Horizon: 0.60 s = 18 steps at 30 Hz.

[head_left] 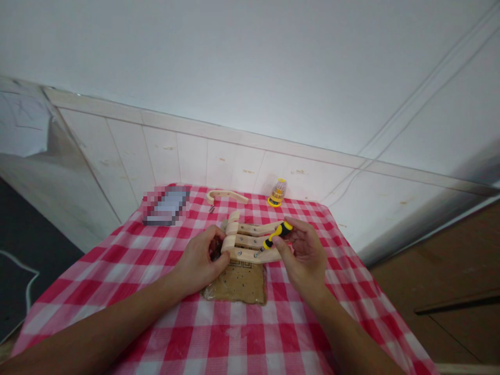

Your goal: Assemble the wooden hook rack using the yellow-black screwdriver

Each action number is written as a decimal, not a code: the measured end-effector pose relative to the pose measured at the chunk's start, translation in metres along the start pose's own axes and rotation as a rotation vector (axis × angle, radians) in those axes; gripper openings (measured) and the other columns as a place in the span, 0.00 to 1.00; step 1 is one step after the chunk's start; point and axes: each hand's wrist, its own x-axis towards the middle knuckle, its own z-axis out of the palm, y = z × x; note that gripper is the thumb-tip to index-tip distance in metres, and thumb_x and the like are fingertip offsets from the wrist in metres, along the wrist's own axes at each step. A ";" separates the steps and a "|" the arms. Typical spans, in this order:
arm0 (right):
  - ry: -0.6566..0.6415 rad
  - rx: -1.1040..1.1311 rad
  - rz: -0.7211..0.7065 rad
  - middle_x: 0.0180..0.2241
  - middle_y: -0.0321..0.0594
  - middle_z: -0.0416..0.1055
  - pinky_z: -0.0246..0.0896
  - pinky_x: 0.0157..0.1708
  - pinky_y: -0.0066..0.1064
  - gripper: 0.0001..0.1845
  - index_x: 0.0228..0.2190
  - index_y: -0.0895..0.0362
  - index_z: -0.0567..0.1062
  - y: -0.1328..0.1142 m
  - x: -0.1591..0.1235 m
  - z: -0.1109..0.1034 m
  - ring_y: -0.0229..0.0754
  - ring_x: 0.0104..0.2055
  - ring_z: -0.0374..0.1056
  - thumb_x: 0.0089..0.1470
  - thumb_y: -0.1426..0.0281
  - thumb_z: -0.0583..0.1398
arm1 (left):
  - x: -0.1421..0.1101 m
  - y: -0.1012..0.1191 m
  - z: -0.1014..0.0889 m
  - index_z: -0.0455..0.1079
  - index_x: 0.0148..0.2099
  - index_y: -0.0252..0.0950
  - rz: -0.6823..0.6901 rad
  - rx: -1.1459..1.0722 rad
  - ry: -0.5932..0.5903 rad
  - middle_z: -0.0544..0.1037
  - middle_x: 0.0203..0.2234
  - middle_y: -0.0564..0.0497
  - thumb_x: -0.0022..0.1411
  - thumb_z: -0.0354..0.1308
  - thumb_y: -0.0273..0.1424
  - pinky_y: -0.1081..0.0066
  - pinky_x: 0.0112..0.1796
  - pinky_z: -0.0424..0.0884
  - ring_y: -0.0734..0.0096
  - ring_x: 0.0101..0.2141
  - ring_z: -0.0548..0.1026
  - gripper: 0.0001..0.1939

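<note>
In the middle of the table lies a wooden piece with several curved slats (246, 254), fixed with small screws. My left hand (203, 258) grips its curled left end between thumb and fingers. A yellow and black screwdriver (278, 235) is held in my right hand (302, 255), thumb and fingers closed round its handle. The driver's tip points down left at a screw on the nearest slat; whether it sits in the screw head I cannot tell. Under the slats is a brown board (238, 285) in clear plastic wrap, with dark marks and small holes or screws.
A loose curved wooden slat (228, 195) lies behind, with small dark metal pieces (211, 209) beside it. A yellow bit holder with a clear cover (277, 192) stands near the wall. A blurred, phone-like object (167, 207) is at the back left on the checked cloth (234, 344).
</note>
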 end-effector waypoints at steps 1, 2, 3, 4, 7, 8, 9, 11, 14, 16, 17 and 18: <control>0.002 -0.003 -0.002 0.38 0.37 0.79 0.77 0.36 0.32 0.19 0.50 0.48 0.77 -0.001 0.001 0.000 0.41 0.37 0.77 0.57 0.71 0.69 | 0.000 0.000 0.000 0.64 0.37 0.40 0.000 -0.001 0.000 0.67 0.20 0.59 0.56 0.56 0.36 0.72 0.24 0.59 0.72 0.22 0.65 0.07; 0.004 -0.006 -0.001 0.38 0.37 0.79 0.77 0.36 0.32 0.19 0.50 0.48 0.77 -0.001 0.001 0.001 0.41 0.37 0.78 0.56 0.71 0.69 | 0.000 0.000 0.000 0.64 0.37 0.40 0.001 -0.003 -0.001 0.67 0.21 0.59 0.56 0.56 0.36 0.72 0.24 0.60 0.72 0.22 0.65 0.07; 0.006 -0.008 0.002 0.37 0.37 0.79 0.77 0.35 0.32 0.19 0.49 0.48 0.76 -0.002 0.001 0.001 0.41 0.36 0.78 0.56 0.71 0.69 | 0.000 0.000 0.000 0.64 0.37 0.40 0.001 -0.004 -0.001 0.67 0.21 0.59 0.56 0.56 0.36 0.72 0.24 0.60 0.72 0.22 0.66 0.07; 0.008 -0.009 0.007 0.37 0.37 0.79 0.77 0.34 0.32 0.20 0.49 0.49 0.76 -0.002 0.001 0.001 0.41 0.36 0.78 0.56 0.72 0.69 | 0.000 0.000 0.000 0.64 0.37 0.40 0.001 -0.004 0.000 0.67 0.21 0.59 0.56 0.56 0.36 0.72 0.23 0.60 0.72 0.22 0.66 0.07; 0.014 -0.010 0.021 0.35 0.36 0.79 0.77 0.31 0.31 0.20 0.48 0.49 0.76 -0.002 0.002 0.001 0.40 0.34 0.77 0.54 0.72 0.70 | 0.001 0.000 0.000 0.64 0.36 0.40 0.004 0.004 0.004 0.67 0.21 0.59 0.56 0.56 0.36 0.72 0.23 0.59 0.72 0.22 0.66 0.07; 0.018 -0.009 0.023 0.35 0.35 0.79 0.76 0.30 0.30 0.20 0.47 0.49 0.76 -0.002 0.002 0.001 0.40 0.33 0.77 0.54 0.73 0.70 | 0.001 0.000 0.000 0.64 0.36 0.40 0.004 0.007 0.006 0.67 0.21 0.59 0.56 0.56 0.36 0.72 0.23 0.59 0.72 0.22 0.66 0.07; 0.022 -0.008 0.025 0.35 0.35 0.79 0.76 0.30 0.30 0.20 0.47 0.49 0.76 -0.002 0.002 0.001 0.40 0.33 0.77 0.53 0.73 0.70 | 0.001 0.000 0.000 0.64 0.36 0.40 0.004 0.006 0.007 0.67 0.20 0.59 0.56 0.57 0.36 0.72 0.23 0.59 0.72 0.22 0.66 0.07; 0.030 -0.003 0.031 0.34 0.34 0.79 0.75 0.29 0.29 0.20 0.46 0.49 0.76 -0.002 0.002 0.002 0.39 0.32 0.76 0.52 0.73 0.71 | 0.001 0.001 0.000 0.64 0.36 0.40 0.003 -0.005 0.006 0.67 0.20 0.59 0.55 0.57 0.36 0.72 0.23 0.60 0.72 0.22 0.66 0.07; 0.045 -0.014 0.034 0.34 0.35 0.78 0.75 0.29 0.29 0.20 0.45 0.50 0.76 -0.002 0.002 0.002 0.39 0.32 0.75 0.51 0.73 0.72 | 0.000 0.001 0.000 0.64 0.36 0.40 0.002 -0.029 0.006 0.68 0.21 0.59 0.55 0.57 0.35 0.72 0.23 0.60 0.73 0.21 0.66 0.07; 0.052 -0.034 0.030 0.34 0.34 0.78 0.75 0.28 0.29 0.20 0.44 0.50 0.76 -0.001 0.001 0.002 0.39 0.31 0.75 0.50 0.73 0.72 | -0.001 0.000 0.000 0.64 0.36 0.40 0.002 -0.032 0.006 0.68 0.21 0.59 0.55 0.57 0.35 0.72 0.23 0.60 0.72 0.21 0.66 0.07; 0.055 -0.038 0.026 0.34 0.34 0.78 0.75 0.28 0.29 0.20 0.44 0.50 0.75 -0.001 0.001 0.002 0.39 0.31 0.75 0.50 0.73 0.72 | -0.001 0.000 0.000 0.64 0.36 0.40 0.000 -0.030 0.005 0.68 0.21 0.59 0.55 0.57 0.36 0.72 0.23 0.60 0.72 0.22 0.66 0.07; 0.059 -0.035 0.021 0.33 0.34 0.79 0.75 0.28 0.29 0.20 0.44 0.49 0.75 -0.001 0.001 0.002 0.39 0.30 0.76 0.51 0.73 0.72 | -0.001 0.000 0.000 0.64 0.36 0.40 -0.002 -0.027 0.004 0.68 0.21 0.59 0.55 0.57 0.36 0.72 0.23 0.60 0.72 0.22 0.66 0.07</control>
